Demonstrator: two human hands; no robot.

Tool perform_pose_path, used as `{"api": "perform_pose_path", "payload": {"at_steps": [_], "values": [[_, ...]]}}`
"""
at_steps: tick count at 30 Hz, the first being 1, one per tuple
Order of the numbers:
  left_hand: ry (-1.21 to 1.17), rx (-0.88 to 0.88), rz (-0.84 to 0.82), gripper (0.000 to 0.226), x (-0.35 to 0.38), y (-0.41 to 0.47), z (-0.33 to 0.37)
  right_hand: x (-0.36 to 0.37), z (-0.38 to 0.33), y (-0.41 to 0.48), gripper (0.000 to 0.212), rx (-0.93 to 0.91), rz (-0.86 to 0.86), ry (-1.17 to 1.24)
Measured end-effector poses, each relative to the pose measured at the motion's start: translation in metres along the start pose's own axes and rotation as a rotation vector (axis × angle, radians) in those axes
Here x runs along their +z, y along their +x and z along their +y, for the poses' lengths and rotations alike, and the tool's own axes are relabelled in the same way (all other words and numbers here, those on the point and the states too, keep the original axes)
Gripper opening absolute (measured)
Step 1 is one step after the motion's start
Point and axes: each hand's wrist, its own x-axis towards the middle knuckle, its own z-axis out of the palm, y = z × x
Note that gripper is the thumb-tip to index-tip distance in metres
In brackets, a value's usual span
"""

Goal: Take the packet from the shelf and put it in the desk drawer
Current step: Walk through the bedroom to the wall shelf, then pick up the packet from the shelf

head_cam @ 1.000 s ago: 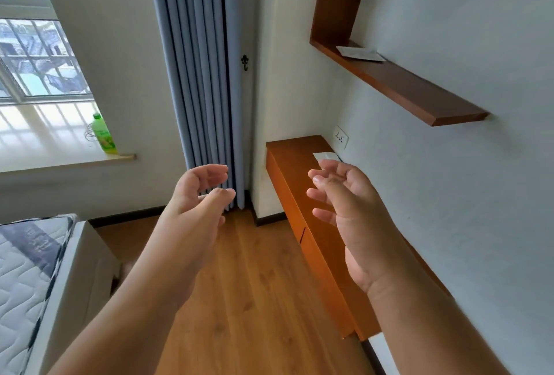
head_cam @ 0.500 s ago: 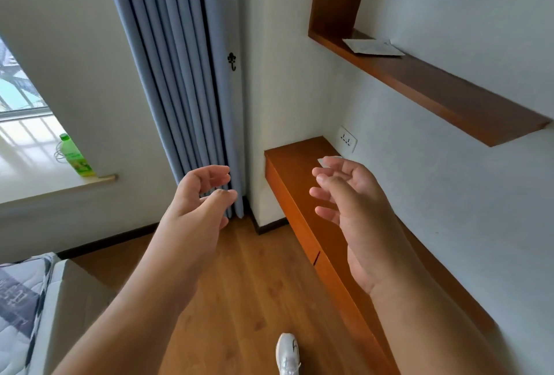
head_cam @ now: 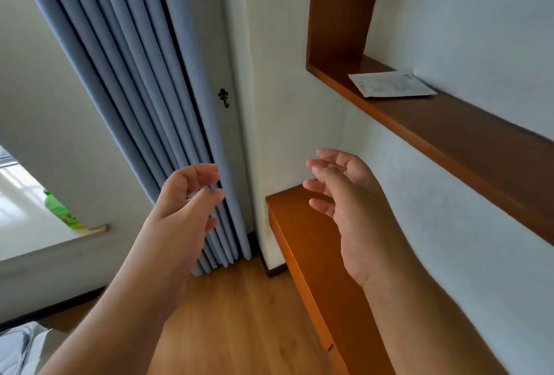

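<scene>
Hands are hovering empty in the lower half of the frame: the left hand (head_cam: 183,203) is curling loosely, its grip half spread with thumb and fingers apart, and the right hand (head_cam: 344,194) is reaching with its grip spread and holding nothing. Just beyond the right hand, the surface (head_cam: 302,242) is running along the wall at lower right; its drawer is showing only as a front edge, so whether it is shut is hard to tell.

Farther up, at upper right, the shelf (head_cam: 449,129) is carrying the packet (head_cam: 389,84). It is lying flat against the wall, thin, white, faintly printed, one corner nearing the shelf's front edge. Being so flat, it is likely resisting a pinch from above; fingers may be pushing it along the shelf or off the edge instead of lifting it.
</scene>
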Motion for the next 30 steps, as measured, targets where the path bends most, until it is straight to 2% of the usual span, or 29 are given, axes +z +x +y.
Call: {"api": "perform_pose_path", "payload": {"at_steps": [7, 12, 19, 25, 30], "values": [[-0.018, 0.033, -0.075, 0.029, 0.05, 0.067, 0.014, -0.014, -0.002, 0.068, 0.021, 0.03, 0.027, -0.004], [-0.018, 0.045, -0.21, 0.029, 0.09, 0.117, 0.021, -0.026, 0.004, 0.114, 0.021, 0.04, 0.148, -0.024], [0.037, 0.092, -0.504, 0.028, 0.143, 0.209, 0.026, -0.022, 0.007, 0.166, 0.02, 0.053, 0.394, -0.046], [0.138, 0.104, -0.764, 0.02, 0.178, 0.28, 0.047, 0.005, -0.001, 0.197, 0.019, 0.083, 0.62, -0.028], [0.116, 0.083, -1.008, 0.023, 0.212, 0.305, 0.039, 0.019, 0.007, 0.197, 0.014, 0.099, 0.891, -0.003]]}}
